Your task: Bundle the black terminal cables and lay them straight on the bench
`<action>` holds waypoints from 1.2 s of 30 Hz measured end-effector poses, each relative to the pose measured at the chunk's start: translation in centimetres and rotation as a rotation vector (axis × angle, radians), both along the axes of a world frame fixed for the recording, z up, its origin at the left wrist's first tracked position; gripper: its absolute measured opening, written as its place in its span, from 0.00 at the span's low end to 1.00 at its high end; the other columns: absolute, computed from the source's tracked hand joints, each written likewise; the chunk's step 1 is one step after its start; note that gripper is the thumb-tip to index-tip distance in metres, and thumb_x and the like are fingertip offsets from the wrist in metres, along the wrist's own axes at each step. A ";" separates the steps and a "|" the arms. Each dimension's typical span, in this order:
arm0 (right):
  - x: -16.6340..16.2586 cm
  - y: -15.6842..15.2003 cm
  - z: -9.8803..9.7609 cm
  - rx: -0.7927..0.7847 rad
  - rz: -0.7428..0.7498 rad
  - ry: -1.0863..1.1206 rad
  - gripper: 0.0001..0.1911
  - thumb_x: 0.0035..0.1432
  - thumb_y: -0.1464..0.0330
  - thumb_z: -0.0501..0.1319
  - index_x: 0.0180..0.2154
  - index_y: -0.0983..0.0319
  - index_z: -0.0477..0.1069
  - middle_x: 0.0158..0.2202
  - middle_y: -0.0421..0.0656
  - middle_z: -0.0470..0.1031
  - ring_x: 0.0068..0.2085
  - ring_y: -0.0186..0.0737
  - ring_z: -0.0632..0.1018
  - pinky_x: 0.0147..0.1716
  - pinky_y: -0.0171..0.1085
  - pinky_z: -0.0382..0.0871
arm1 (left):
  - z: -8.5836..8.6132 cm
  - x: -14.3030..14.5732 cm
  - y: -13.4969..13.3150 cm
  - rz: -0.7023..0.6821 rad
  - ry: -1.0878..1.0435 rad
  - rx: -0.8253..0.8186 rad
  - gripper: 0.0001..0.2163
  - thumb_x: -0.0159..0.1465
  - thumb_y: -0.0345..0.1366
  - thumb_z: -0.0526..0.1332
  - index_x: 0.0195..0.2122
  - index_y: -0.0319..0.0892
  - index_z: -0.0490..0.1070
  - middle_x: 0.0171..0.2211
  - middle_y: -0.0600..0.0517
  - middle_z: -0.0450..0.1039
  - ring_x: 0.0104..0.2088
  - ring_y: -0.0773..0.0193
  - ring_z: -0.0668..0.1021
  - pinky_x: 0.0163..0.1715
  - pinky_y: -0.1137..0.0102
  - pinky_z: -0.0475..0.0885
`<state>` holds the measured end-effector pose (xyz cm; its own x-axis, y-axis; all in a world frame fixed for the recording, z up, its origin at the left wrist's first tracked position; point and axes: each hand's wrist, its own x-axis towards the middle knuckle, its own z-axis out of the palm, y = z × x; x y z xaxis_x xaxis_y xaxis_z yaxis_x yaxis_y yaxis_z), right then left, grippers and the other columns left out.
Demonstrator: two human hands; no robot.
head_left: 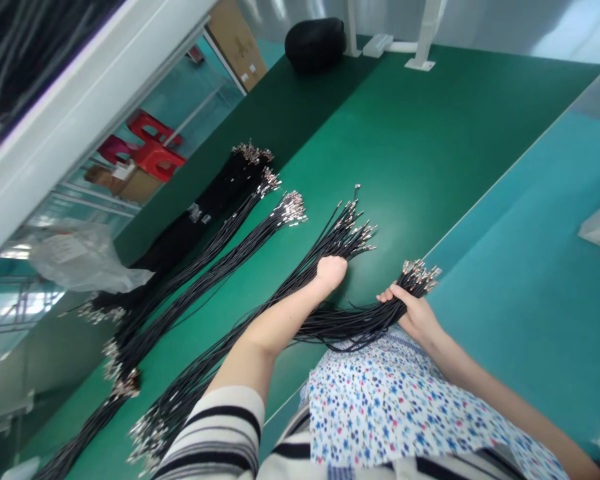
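My left hand [331, 271] is closed and presses down on a loose bundle of black wires [300, 273] with metal terminals that lies on the green table mat [420, 153]. My right hand [413, 308] is closed round a second bundle of black wires [380, 313]. Its terminal ends [420, 275] stick out past my fingers at the table's near edge. The rest of that bundle hangs back toward my floral-patterned lap [380, 393].
Three more black wire bundles [215, 247] lie side by side on the mat to the left. A clear plastic bag [75, 257] sits at the left edge, a black bag [315, 41] at the far end. Red stools [153, 150] stand on the floor beyond.
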<state>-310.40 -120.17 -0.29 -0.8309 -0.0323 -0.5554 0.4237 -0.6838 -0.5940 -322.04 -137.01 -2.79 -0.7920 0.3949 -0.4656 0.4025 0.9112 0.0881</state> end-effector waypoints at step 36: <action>-1.3 0.0 0.8 0.126 0.027 -0.116 0.13 0.36 0.68 0.70 0.27 0.62 0.72 0.22 0.37 0.71 0.24 0.31 0.70 0.24 0.32 0.65 | 5.1 9.6 2.2 -0.192 -0.019 0.407 0.11 0.63 0.34 0.44 0.40 0.38 0.62 0.36 0.46 0.66 0.30 0.63 0.72 0.26 0.71 0.66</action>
